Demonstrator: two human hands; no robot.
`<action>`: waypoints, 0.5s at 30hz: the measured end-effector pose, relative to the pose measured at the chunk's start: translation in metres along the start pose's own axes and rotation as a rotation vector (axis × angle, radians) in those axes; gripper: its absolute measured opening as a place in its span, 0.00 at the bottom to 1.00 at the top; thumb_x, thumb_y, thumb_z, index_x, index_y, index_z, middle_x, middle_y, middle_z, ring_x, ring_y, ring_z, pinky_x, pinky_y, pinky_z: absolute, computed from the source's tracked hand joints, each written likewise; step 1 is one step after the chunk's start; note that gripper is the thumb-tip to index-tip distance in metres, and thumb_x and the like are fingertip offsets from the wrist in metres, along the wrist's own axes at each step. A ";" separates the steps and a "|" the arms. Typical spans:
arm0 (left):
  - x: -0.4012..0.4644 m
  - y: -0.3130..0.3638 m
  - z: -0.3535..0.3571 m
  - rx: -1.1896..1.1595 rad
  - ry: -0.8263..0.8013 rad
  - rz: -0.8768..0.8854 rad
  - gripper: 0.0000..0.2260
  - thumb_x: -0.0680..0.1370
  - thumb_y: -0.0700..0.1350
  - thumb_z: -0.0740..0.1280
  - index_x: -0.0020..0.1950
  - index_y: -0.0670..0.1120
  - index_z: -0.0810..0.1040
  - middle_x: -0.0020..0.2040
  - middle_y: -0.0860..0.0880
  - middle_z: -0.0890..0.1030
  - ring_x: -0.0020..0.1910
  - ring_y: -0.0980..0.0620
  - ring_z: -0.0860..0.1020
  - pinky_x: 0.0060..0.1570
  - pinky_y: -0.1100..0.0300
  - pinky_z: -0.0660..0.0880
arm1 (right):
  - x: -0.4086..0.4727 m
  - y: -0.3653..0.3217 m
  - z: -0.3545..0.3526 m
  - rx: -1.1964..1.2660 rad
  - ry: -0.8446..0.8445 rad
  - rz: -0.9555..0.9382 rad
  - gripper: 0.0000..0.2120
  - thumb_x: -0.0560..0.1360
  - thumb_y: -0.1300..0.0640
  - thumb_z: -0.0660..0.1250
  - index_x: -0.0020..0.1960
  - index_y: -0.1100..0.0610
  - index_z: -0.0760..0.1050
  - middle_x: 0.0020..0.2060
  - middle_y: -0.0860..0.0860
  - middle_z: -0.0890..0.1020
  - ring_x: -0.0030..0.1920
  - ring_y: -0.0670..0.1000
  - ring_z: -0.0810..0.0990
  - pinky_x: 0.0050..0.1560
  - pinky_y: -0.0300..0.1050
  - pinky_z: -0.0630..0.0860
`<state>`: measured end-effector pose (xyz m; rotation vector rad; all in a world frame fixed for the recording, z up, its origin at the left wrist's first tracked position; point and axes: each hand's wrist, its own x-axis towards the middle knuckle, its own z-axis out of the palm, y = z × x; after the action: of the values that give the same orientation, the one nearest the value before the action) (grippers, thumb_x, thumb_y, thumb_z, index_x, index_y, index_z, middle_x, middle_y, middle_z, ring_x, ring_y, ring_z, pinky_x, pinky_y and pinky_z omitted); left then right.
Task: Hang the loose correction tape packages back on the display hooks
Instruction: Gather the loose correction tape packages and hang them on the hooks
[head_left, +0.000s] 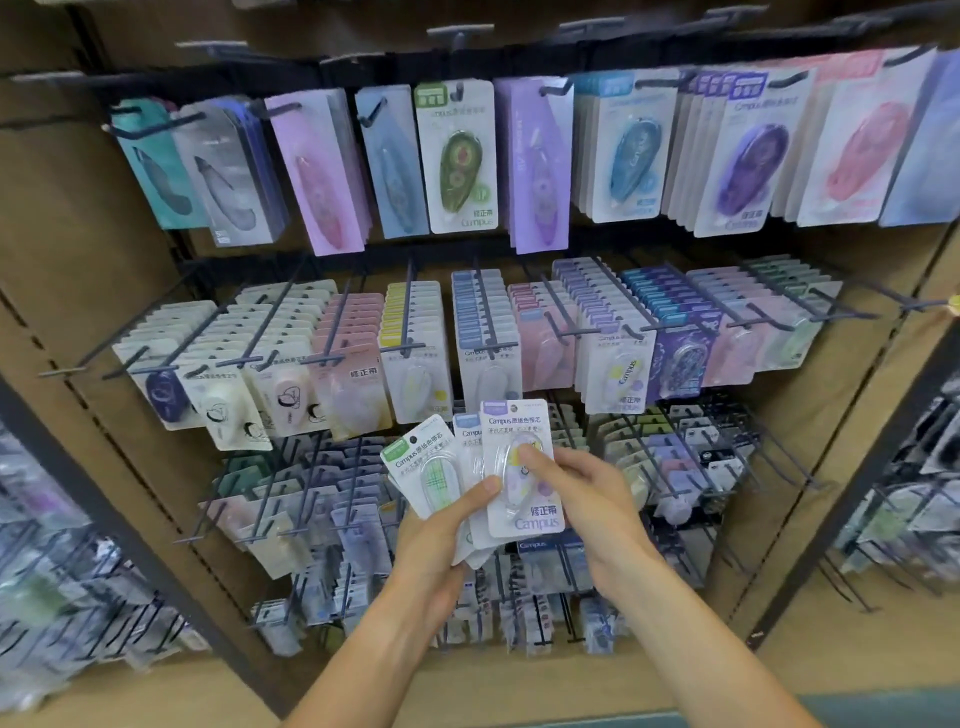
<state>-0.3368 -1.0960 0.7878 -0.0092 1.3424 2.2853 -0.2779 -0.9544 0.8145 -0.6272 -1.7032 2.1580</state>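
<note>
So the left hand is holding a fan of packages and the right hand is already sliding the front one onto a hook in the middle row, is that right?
Not quite. The left hand does hold a fan of packages, but the right hand is only pinching the front package while it sits in that fan, below the middle row of hooks. It is on no hook yet, as the head view shows.

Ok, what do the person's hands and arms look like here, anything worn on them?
Both arms are bare from wrist to frame edge: no sleeves show. The left hand and right hand have no gloves, and no rings, watch or bracelets are visible. Fingernails look short and unpainted.
</note>
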 end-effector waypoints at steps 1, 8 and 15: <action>0.000 -0.004 0.005 0.013 -0.009 -0.018 0.24 0.71 0.38 0.78 0.67 0.45 0.81 0.59 0.42 0.87 0.55 0.41 0.87 0.42 0.51 0.85 | -0.004 0.005 -0.004 -0.013 -0.005 -0.025 0.14 0.71 0.52 0.79 0.54 0.55 0.85 0.47 0.50 0.89 0.48 0.48 0.87 0.41 0.34 0.80; 0.005 -0.025 0.040 -0.001 -0.061 -0.086 0.24 0.71 0.39 0.78 0.68 0.44 0.81 0.59 0.41 0.87 0.56 0.41 0.86 0.41 0.52 0.85 | -0.003 0.007 -0.056 0.097 0.112 -0.049 0.14 0.74 0.55 0.77 0.57 0.57 0.81 0.51 0.53 0.88 0.52 0.55 0.87 0.56 0.55 0.83; 0.004 -0.033 0.064 0.013 -0.062 -0.061 0.23 0.70 0.37 0.79 0.64 0.45 0.83 0.59 0.43 0.87 0.57 0.41 0.86 0.57 0.43 0.83 | 0.003 -0.001 -0.091 0.107 0.122 -0.126 0.15 0.75 0.54 0.76 0.60 0.56 0.81 0.54 0.53 0.87 0.55 0.55 0.87 0.60 0.60 0.81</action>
<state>-0.3119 -1.0284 0.7931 0.0251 1.3076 2.2081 -0.2325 -0.8771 0.7978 -0.5930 -1.5125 2.0634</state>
